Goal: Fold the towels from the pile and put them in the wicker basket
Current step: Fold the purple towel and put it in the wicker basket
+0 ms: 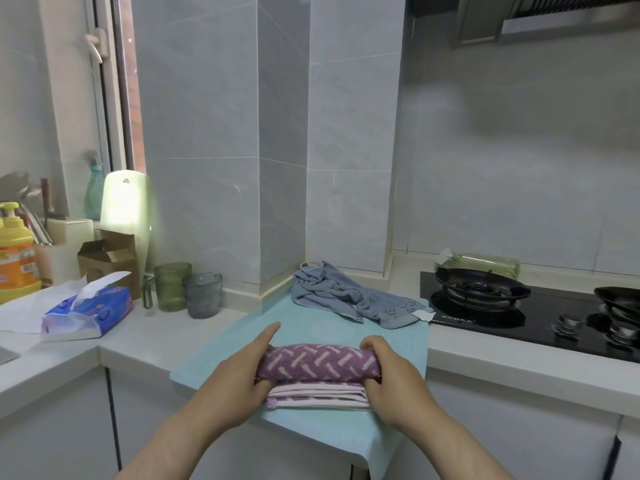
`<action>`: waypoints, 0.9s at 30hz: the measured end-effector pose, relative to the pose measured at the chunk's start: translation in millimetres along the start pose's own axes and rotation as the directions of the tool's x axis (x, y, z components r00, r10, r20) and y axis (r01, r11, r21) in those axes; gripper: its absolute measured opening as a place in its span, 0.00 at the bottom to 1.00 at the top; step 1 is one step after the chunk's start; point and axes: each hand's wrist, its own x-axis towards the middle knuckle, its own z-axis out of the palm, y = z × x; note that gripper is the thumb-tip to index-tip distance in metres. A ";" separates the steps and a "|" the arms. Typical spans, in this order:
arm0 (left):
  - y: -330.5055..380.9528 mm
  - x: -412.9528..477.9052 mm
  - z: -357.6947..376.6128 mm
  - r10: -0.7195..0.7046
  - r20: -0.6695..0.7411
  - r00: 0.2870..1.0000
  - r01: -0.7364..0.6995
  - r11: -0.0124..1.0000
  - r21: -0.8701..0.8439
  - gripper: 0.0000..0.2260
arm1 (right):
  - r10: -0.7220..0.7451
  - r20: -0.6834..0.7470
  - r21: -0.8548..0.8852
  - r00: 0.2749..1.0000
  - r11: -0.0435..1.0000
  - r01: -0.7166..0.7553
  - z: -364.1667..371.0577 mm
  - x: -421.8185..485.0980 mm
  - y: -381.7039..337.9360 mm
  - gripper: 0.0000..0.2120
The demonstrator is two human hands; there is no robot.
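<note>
Part-folded purple towel (320, 363) on teal mat (398, 327) at tabletop (156, 344) edge; left hand (239, 372) and right hand (391, 372) each curl round one end. Soft, light, floppy: hold both ends so the folds don't slip. Crumpled blue towel (332, 292) behind.

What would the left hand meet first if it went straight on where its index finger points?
Probably the crumpled blue-grey towel at the back of the teal mat; only bare mat seems to lie between it and the left hand, though depth is unclear.
</note>
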 end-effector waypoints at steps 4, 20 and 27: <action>1.0 -0.2 -5.0 0.053 0.049 0.997 -0.055 0.998 0.027 0.19 | -0.071 0.038 -0.011 0.997 0.997 0.072 -2.4 -4.8 -4.9 0.14; 22.6 -3.4 2.8 0.029 0.032 0.999 -0.038 0.952 0.303 0.13 | 0.078 -0.070 0.048 0.995 0.996 -0.075 1.9 49.6 -25.5 0.20; 41.4 17.8 -14.1 -0.008 -0.103 0.995 0.041 0.947 0.318 0.25 | 0.005 0.190 -0.284 0.982 0.957 0.050 20.7 47.3 -28.6 0.20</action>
